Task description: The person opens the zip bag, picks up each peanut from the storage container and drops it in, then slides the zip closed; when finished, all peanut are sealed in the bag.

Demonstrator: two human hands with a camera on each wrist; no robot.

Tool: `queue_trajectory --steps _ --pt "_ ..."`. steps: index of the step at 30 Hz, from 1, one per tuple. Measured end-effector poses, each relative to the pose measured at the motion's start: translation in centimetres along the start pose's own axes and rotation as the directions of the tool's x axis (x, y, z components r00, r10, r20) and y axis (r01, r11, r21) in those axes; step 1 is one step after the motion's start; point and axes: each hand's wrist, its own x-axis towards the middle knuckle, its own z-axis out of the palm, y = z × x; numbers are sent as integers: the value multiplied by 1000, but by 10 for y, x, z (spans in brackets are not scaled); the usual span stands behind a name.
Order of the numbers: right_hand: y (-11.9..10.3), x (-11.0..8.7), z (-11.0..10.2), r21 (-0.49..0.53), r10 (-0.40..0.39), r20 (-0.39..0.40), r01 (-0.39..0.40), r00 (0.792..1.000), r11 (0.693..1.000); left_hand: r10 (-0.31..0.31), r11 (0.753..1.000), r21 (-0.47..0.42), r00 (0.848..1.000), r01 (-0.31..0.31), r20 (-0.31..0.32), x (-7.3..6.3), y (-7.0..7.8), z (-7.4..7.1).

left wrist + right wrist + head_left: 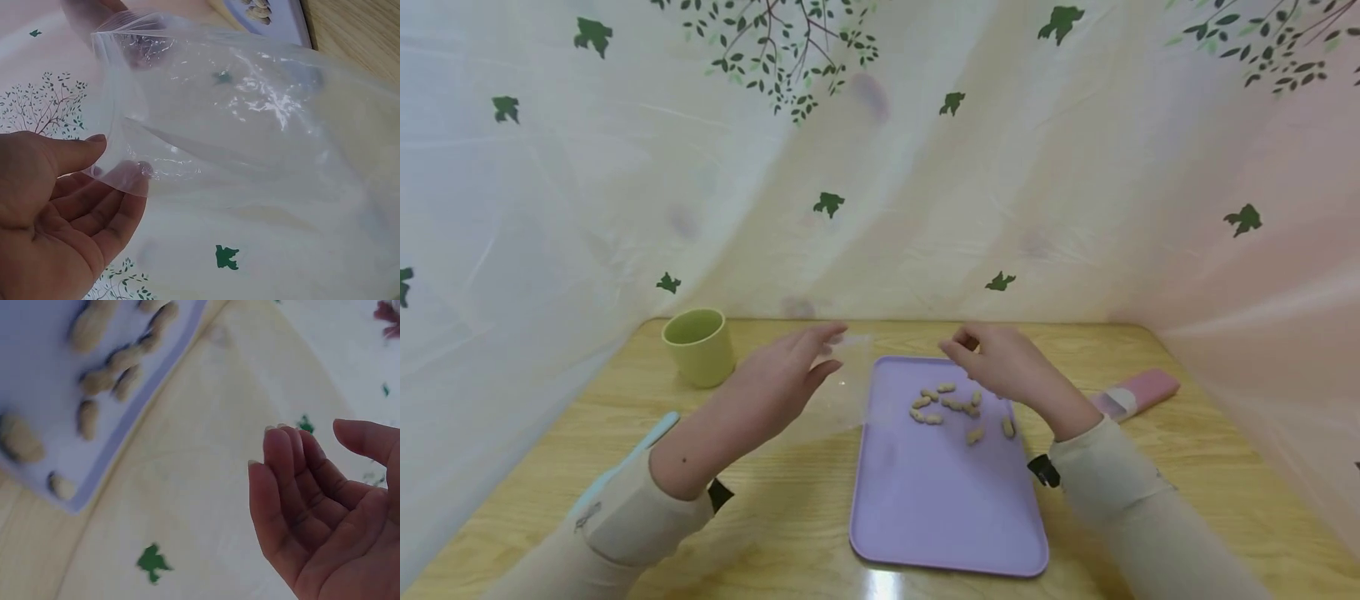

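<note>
A clear plastic zip bag (250, 125) hangs from my left hand (767, 375), its mouth edge between the thumb and the fingers. Some of those fingertips show through the film in the left wrist view. My right hand (1007, 362) is raised over the far right part of the purple tray (947, 508), fingers loosely bent. Its palm and fingers hold nothing in the right wrist view, with a gap between thumb and fingertips. Several unshelled peanuts (933, 419) lie scattered on the tray's far half.
A yellow-green cup (700, 350) stands at the back left of the wooden table (775, 517). A light blue object (662, 427) lies partly behind my left forearm. Right of the tray is a pink object (1150, 385) with a clear part. Leaf-patterned curtains (925, 208) surround the table.
</note>
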Motion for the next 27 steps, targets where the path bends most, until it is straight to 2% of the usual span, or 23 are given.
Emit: queue_trajectory --steps 6,11,14,18,27 --pt "34 21 -2 113 88 109 -100 990 989 17 1000 2 1000 -17 -11 -2 -3 2" --pt "52 40 5 235 110 194 -155 975 960 34 999 4 999 -33 -25 -4 -5 4" --pt "59 50 11 271 92 255 -162 963 949 37 999 2 999 -37 -30 -5 -5 4" --pt "62 58 16 270 68 328 -162 942 949 28 1000 5 999 -28 -35 -5 -5 3" --pt "61 66 24 135 118 395 -184 911 974 38 999 17 998 -38 -40 -6 -6 3"
